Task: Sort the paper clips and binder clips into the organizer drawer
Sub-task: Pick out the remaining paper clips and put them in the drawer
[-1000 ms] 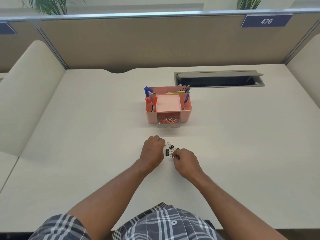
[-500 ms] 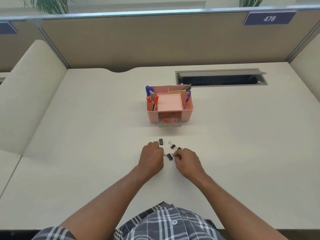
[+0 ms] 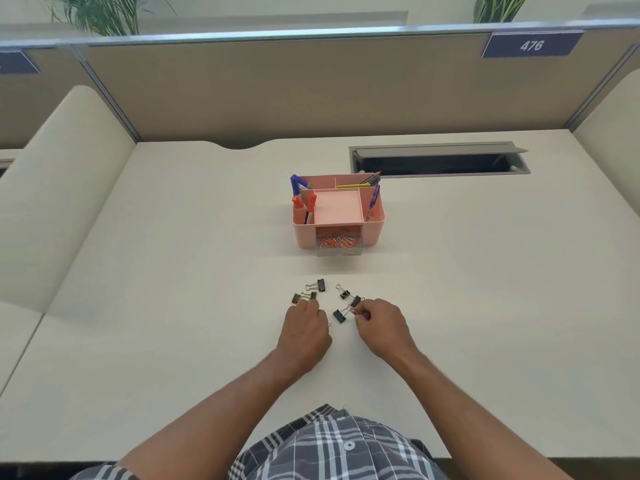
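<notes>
A pink organizer [image 3: 373,226] stands mid-desk, its clear drawer [image 3: 338,250] pulled out and holding orange paper clips [image 3: 337,241]. Several black binder clips lie in front of me: one group [image 3: 313,291] ahead of my left hand [image 3: 305,330], another group [image 3: 347,300] by my right hand [image 3: 381,327]. My left hand rests on the desk, fingertips touching the nearest clips, fingers curled. My right hand pinches paper clips [image 3: 356,310] and the wire handle of a binder clip [image 3: 339,316].
Pens and markers [image 3: 304,199] stand in the organizer's side compartments. An open grey cable slot [image 3: 438,161] lies at the back right. Beige partition walls enclose the desk on three sides.
The binder clips have been spread apart into two groups. My left hand slid left and back, uncovering clips that it had been over.
</notes>
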`<state>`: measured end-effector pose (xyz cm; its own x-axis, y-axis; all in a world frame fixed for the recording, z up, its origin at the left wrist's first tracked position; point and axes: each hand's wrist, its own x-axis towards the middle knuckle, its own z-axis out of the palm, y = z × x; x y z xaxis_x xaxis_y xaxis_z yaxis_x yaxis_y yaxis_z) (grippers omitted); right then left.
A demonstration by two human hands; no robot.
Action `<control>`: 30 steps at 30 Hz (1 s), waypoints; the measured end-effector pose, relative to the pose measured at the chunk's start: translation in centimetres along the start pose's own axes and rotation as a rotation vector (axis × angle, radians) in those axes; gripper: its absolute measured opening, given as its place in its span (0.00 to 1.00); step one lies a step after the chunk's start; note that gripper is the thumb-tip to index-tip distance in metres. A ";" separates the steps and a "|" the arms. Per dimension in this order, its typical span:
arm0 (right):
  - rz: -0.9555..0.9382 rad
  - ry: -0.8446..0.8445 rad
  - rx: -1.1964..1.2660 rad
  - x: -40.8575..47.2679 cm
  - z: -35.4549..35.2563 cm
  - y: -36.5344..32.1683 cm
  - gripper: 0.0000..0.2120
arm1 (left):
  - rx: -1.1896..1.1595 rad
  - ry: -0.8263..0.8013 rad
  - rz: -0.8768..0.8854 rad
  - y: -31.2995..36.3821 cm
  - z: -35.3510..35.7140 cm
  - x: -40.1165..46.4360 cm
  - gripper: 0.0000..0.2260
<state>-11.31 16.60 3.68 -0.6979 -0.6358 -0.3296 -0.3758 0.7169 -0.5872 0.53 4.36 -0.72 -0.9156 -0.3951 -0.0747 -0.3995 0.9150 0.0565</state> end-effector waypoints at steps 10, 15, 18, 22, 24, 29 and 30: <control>0.084 0.015 0.107 0.0 -0.7 0.5 0.08 | -0.361 0.040 -0.171 -0.7 -1.0 -0.6 0.06; 0.087 0.006 0.157 0.6 -1.2 0.3 0.08 | -0.818 -0.018 -0.447 -1.4 -1.8 -0.2 0.04; 0.071 0.025 0.194 1.4 -2.0 -0.5 0.07 | -0.944 0.030 -0.512 -1.7 -3.4 1.2 0.03; -0.032 0.104 0.215 3.7 -4.3 -2.7 0.07 | -0.930 0.148 -0.451 -2.1 -6.6 4.4 0.04; -0.095 0.152 0.207 5.2 -5.5 -4.1 0.08 | -0.883 0.215 -0.391 -2.4 -8.1 6.3 0.05; -0.221 0.213 0.027 8.9 -7.5 -7.1 0.10 | -0.720 0.248 -0.290 -2.8 -9.8 10.3 0.08; -0.229 0.212 -0.019 9.4 -7.6 -7.4 0.11 | -0.681 0.240 -0.273 -2.8 -9.8 10.8 0.09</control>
<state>-19.71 7.47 10.55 -0.7048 -0.7089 -0.0280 -0.5478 0.5688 -0.6135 -8.67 -3.22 8.11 -0.7345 -0.6775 0.0392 -0.4815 0.5610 0.6734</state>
